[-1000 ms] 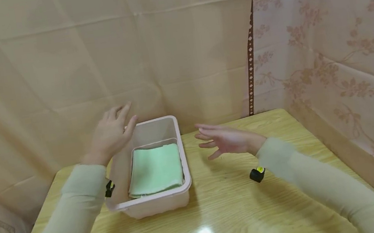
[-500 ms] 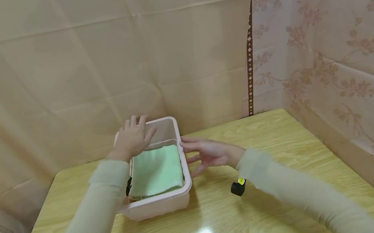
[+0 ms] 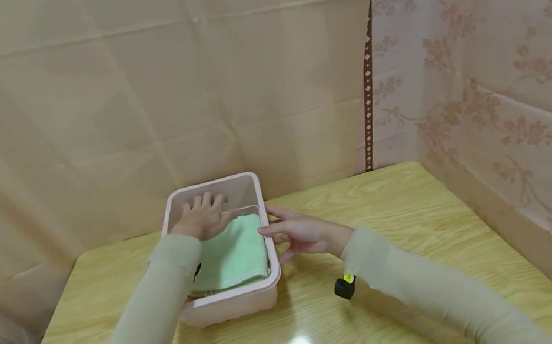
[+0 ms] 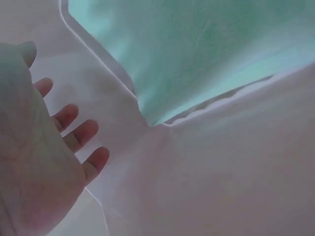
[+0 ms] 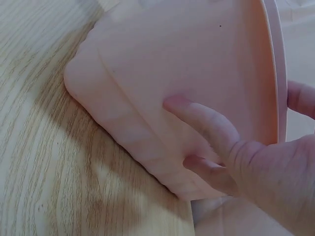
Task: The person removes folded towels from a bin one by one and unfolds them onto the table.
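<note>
A pale pink plastic bin stands on the wooden table, with a folded mint-green cloth lying inside. My left hand reaches into the bin over the cloth's far left part, fingers spread and pointing toward the far wall. In the left wrist view, a gap separates those fingers from the cloth. My right hand grips the bin's right side, the thumb over the rim and the other fingers against the outer wall. The right wrist view shows two fingertips pressing that wall.
The wooden table extends to both sides of the bin. A beige curtain hangs close behind it, and a floral curtain runs along the right. Black wrist-worn gear hangs below the right wrist.
My left hand has come down from above the bin's far left corner into the bin. My right hand has moved left from the open table and taken hold of the bin's right side.
</note>
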A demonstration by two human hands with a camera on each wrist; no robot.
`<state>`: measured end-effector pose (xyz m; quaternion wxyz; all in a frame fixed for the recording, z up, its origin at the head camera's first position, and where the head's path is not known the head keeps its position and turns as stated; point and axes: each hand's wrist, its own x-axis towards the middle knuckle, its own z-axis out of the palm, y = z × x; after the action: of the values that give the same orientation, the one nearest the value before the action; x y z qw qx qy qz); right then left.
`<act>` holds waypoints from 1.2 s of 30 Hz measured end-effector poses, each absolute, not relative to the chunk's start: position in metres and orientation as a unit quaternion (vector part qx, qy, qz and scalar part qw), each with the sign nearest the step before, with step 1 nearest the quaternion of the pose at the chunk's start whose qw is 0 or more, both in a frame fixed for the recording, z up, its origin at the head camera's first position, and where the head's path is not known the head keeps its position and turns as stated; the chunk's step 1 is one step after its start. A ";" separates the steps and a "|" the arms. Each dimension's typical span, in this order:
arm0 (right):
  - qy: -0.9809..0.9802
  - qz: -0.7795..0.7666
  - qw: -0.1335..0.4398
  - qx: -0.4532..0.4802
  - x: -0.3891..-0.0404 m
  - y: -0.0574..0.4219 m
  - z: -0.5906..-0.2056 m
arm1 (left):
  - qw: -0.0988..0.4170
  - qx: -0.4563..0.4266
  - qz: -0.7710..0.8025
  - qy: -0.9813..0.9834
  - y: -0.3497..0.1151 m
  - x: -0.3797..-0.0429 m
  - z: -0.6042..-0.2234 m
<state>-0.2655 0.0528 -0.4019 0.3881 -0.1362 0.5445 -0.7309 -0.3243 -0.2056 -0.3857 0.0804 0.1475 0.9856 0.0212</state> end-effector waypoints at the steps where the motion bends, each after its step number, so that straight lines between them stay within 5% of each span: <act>1: 0.544 -0.731 0.388 -0.138 -0.265 0.052 -0.402 | 0.088 0.142 0.026 0.986 -0.205 -0.325 -0.387; 9: 0.542 -0.732 0.387 -0.140 -0.260 0.049 -0.404 | 0.164 0.117 0.052 0.978 -0.198 -0.332 -0.404; 36: 0.543 -0.732 0.384 -0.146 -0.262 0.050 -0.403 | 0.221 0.091 0.016 0.971 -0.208 -0.369 -0.449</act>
<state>-0.2620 0.0500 -0.4028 0.3845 -0.1462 0.5427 -0.7323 -0.3688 -0.2085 -0.4492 0.2212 0.0909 0.9709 0.0161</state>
